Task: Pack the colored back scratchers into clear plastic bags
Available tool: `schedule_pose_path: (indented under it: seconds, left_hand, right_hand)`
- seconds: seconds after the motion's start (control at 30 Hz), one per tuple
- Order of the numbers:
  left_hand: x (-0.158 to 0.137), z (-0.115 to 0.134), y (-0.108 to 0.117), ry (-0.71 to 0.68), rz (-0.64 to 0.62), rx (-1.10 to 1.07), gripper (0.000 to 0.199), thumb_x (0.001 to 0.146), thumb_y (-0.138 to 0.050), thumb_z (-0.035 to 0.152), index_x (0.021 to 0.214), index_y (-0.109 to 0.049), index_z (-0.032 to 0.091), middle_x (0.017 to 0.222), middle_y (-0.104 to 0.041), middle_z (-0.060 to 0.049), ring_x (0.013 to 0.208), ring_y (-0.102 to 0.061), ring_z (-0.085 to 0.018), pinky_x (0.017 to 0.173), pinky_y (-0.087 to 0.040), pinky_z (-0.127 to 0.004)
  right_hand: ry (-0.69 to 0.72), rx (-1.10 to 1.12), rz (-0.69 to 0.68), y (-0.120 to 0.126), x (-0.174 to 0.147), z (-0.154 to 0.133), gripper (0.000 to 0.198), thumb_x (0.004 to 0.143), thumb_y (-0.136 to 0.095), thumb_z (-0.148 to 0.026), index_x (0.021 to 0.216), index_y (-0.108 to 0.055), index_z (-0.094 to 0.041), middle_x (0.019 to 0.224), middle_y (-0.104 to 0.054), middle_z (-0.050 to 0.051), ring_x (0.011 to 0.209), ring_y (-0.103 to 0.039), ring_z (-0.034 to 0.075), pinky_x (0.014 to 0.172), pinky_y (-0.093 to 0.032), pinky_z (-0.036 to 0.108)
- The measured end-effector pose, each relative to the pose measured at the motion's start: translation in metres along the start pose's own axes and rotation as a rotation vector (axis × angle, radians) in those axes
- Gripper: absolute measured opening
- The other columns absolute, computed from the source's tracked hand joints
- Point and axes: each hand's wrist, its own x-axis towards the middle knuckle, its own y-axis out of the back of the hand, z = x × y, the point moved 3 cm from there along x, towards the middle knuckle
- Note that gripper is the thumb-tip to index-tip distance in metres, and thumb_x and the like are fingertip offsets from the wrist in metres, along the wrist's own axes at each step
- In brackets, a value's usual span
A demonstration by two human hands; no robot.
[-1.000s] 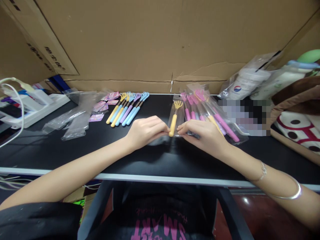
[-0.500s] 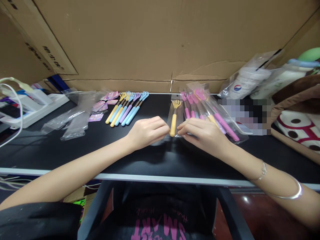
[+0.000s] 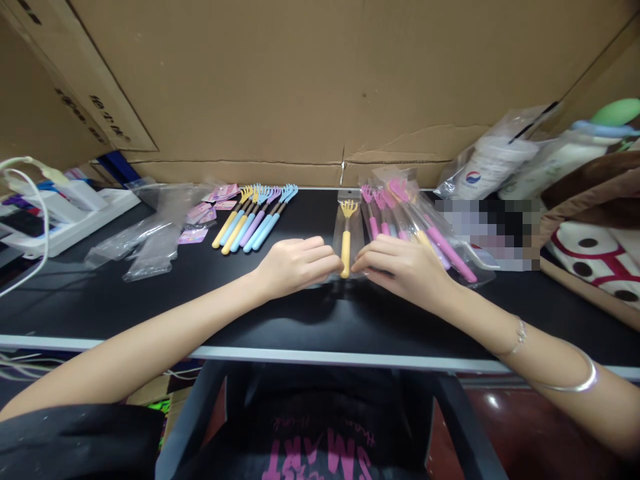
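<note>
A yellow back scratcher (image 3: 346, 248) lies in a clear plastic bag (image 3: 356, 235) on the black desk, its claw end pointing away from me. My left hand (image 3: 303, 265) is closed at the left edge of the bag, near the handle's end. On the opposite edge, the bent fingers of my right hand (image 3: 406, 270) pinch the plastic. The bag's near end is partly hidden by my fingers. Beside my right hand, several bagged pink and purple scratchers (image 3: 440, 243) lie in a pile, partly covered by that hand.
Several unbagged scratchers (image 3: 256, 223) lie left of centre, next to small pink cards (image 3: 193, 236) and empty clear bags (image 3: 155, 243). A white power strip (image 3: 75, 220) sits at far left. A bagged drink cup (image 3: 493, 167) and a brown bag (image 3: 590, 187) stand right. Cardboard walls the back.
The bagged yellow scratcher has shifted slightly left and towards me. Both hands have stayed at the bag's edges, moving only a little.
</note>
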Motion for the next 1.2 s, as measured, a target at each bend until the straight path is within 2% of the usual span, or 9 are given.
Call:
schedule_pose_path:
  seconds: [0.2, 0.37, 0.63, 0.77, 0.97, 1.07, 1.2]
  left_hand:
    - [-0.003, 0.0, -0.007, -0.079, -0.1, -0.001, 0.031, 0.102, -0.038, 0.026, 0.083, -0.062, 0.022, 0.075, -0.066, 0.002, 0.074, -0.055, -0.01, 0.056, -0.036, -0.024]
    - [-0.001, 0.0, -0.006, -0.12, -0.094, -0.015, 0.027, 0.101, -0.041, 0.023, 0.087, -0.064, 0.025, 0.076, -0.068, 0.004, 0.07, -0.055, -0.009, 0.057, -0.035, -0.024]
    - [-0.001, -0.002, -0.005, -0.101, -0.117, -0.076, 0.023, 0.1, -0.043, 0.022, 0.089, -0.064, 0.024, 0.078, -0.068, 0.004, 0.069, -0.054, -0.01, 0.057, -0.034, -0.023]
    - [-0.002, -0.003, -0.006, -0.083, -0.122, -0.073, 0.026, 0.099, -0.044, 0.025, 0.081, -0.062, 0.021, 0.076, -0.067, 0.003, 0.068, -0.054, -0.011, 0.056, -0.034, -0.024]
    - [-0.002, -0.005, -0.007, -0.022, -0.096, -0.104, 0.027, 0.1, -0.044, 0.029, 0.082, -0.064, 0.019, 0.07, -0.067, 0.003, 0.069, -0.057, -0.011, 0.056, -0.036, -0.024]
    - [-0.003, -0.005, -0.007, -0.015, -0.108, -0.101, 0.028, 0.099, -0.045, 0.028, 0.081, -0.064, 0.019, 0.07, -0.067, 0.003, 0.07, -0.057, -0.011, 0.056, -0.036, -0.024]
    - [-0.003, -0.005, -0.008, -0.01, -0.118, -0.084, 0.029, 0.1, -0.044, 0.028, 0.082, -0.065, 0.02, 0.07, -0.067, 0.003, 0.07, -0.057, -0.011, 0.056, -0.036, -0.025]
  right_hand:
    - [0.049, -0.085, -0.083, -0.005, 0.002, 0.0, 0.024, 0.094, -0.046, -0.016, 0.08, -0.065, -0.019, 0.078, -0.065, 0.006, 0.078, -0.056, 0.018, 0.066, -0.044, 0.028]
    - [0.091, -0.137, -0.137, -0.009, 0.002, -0.002, 0.024, 0.093, -0.046, -0.014, 0.079, -0.065, -0.018, 0.075, -0.065, 0.005, 0.074, -0.054, 0.017, 0.064, -0.042, 0.029]
    - [0.092, -0.091, -0.134, -0.007, 0.002, -0.003, 0.021, 0.092, -0.049, -0.013, 0.082, -0.067, -0.016, 0.075, -0.064, 0.005, 0.073, -0.054, 0.018, 0.064, -0.042, 0.029]
    - [0.003, 0.006, -0.121, -0.006, 0.001, 0.0, 0.016, 0.089, -0.055, -0.014, 0.083, -0.069, -0.018, 0.074, -0.062, 0.004, 0.074, -0.056, 0.018, 0.065, -0.043, 0.028]
    - [-0.246, 0.213, -0.104, -0.007, -0.002, 0.005, 0.013, 0.085, -0.062, -0.018, 0.089, -0.073, -0.022, 0.093, -0.059, 0.007, 0.081, -0.061, 0.017, 0.071, -0.048, 0.029]
    - [-0.341, 0.283, -0.107, -0.008, -0.002, 0.007, 0.014, 0.085, -0.061, -0.02, 0.091, -0.074, -0.023, 0.091, -0.059, 0.007, 0.084, -0.06, 0.018, 0.075, -0.048, 0.032]
    - [-0.38, 0.398, -0.135, -0.009, 0.001, 0.007, 0.018, 0.088, -0.054, -0.02, 0.092, -0.072, -0.022, 0.086, -0.065, 0.006, 0.089, -0.059, 0.021, 0.08, -0.046, 0.035]
